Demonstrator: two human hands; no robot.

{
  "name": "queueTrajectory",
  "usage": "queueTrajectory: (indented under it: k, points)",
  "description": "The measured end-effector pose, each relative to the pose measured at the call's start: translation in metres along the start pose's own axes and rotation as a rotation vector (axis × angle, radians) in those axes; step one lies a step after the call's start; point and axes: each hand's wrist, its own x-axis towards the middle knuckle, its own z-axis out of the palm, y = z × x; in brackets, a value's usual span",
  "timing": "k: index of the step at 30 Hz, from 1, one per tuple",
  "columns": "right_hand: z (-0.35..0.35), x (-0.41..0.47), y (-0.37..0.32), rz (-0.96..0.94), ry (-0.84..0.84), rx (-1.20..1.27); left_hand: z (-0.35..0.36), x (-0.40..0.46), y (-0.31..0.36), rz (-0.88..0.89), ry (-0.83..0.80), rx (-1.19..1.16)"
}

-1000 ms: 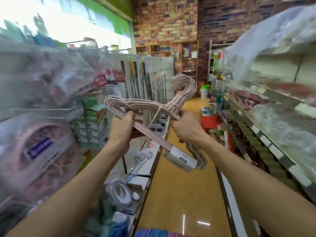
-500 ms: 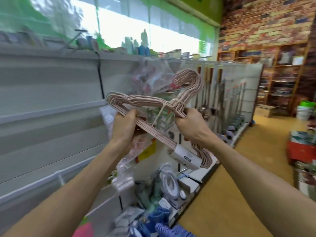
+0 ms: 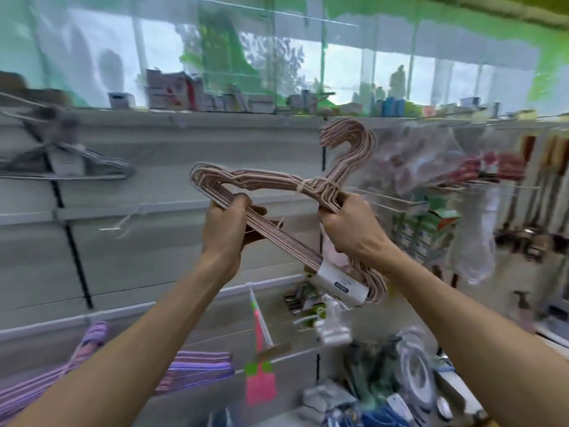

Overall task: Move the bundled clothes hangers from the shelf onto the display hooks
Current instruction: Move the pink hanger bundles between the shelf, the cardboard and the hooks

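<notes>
Pink wire was under the fingers of both hands; the left hand gripped the lower bar of the bundle of hangers, its fingers curled round the wires and its thumb on the near side; the right hand gripped the same bundle at the neck, just below the hooks, with its fingers closed tightly round the wires. The bundle was held up in the air in front of the grey shelf wall, touching no hook and no shelf; it was tilted, its left end high and its right end low; its own hooks pointed up and curved to the left. A pale string tied the wires together near the neck, and a white label was wrapped round the low right corner. A bare white display hook stood out from the wall just to the right of the right hand. Farther out, grey hangers hung at the left on the wall; purple hangers lay low at the left; bagged goods and long-handled tools hung at the right; much of the background was blurred.
</notes>
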Motion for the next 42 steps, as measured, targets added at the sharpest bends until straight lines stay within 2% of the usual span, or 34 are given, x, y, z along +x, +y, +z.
queueTrajectory:
  k: [15,27,34,42]
  points:
    - [0.195,0.014,-0.179,-0.191,-0.22,0.295,-0.242,0.001,0.115,0.155,0.268,0.084]
    - [0.356,-0.003,-0.335,-0.321,-0.289,0.392,-0.444,-0.007,0.203,0.23,0.362,0.126]
    - [0.417,0.002,-0.397,-0.386,-0.341,0.342,-0.519,-0.005,0.231,0.235,0.428,0.065]
    - [0.471,0.032,-0.436,-0.415,-0.384,0.313,-0.575,0.031,0.244,0.238,0.449,0.017]
